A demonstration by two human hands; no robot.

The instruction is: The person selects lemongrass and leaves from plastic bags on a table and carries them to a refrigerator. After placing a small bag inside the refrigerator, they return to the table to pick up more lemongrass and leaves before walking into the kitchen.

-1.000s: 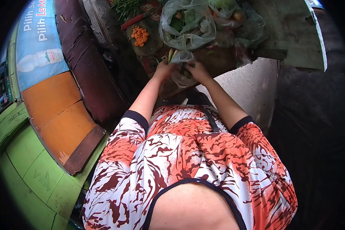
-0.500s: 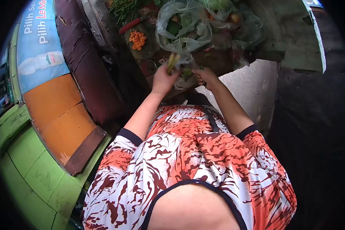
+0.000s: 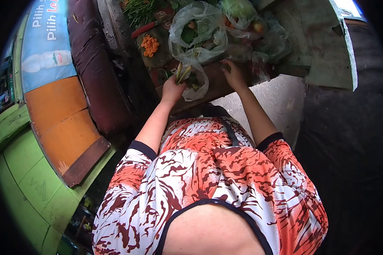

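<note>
My left hand (image 3: 173, 90) is closed around a few slim, pale yellow-green stalks (image 3: 184, 74) that stick up past the fingers. Just right of it hangs a small clear plastic bag (image 3: 203, 87) with some green leaf in it. My right hand (image 3: 235, 75) is apart from the left, over the table's near edge, its fingers closed on something dark and small that I cannot make out. Beyond both hands lies a larger clear plastic bag (image 3: 178, 40) with green vegetables inside.
Sliced carrots (image 3: 150, 45) are heaped on the table at left, below a red-handled knife (image 3: 143, 30). Green stems (image 3: 136, 12) lie at the far left. Another bag of vegetables (image 3: 239, 12) is at the back. A worn board (image 3: 323, 51) juts out at right.
My right hand has moved right and farther away, apart from the left hand. The left hand has shifted slightly left and nearer, still holding the stalks. The view has shifted a little.
</note>
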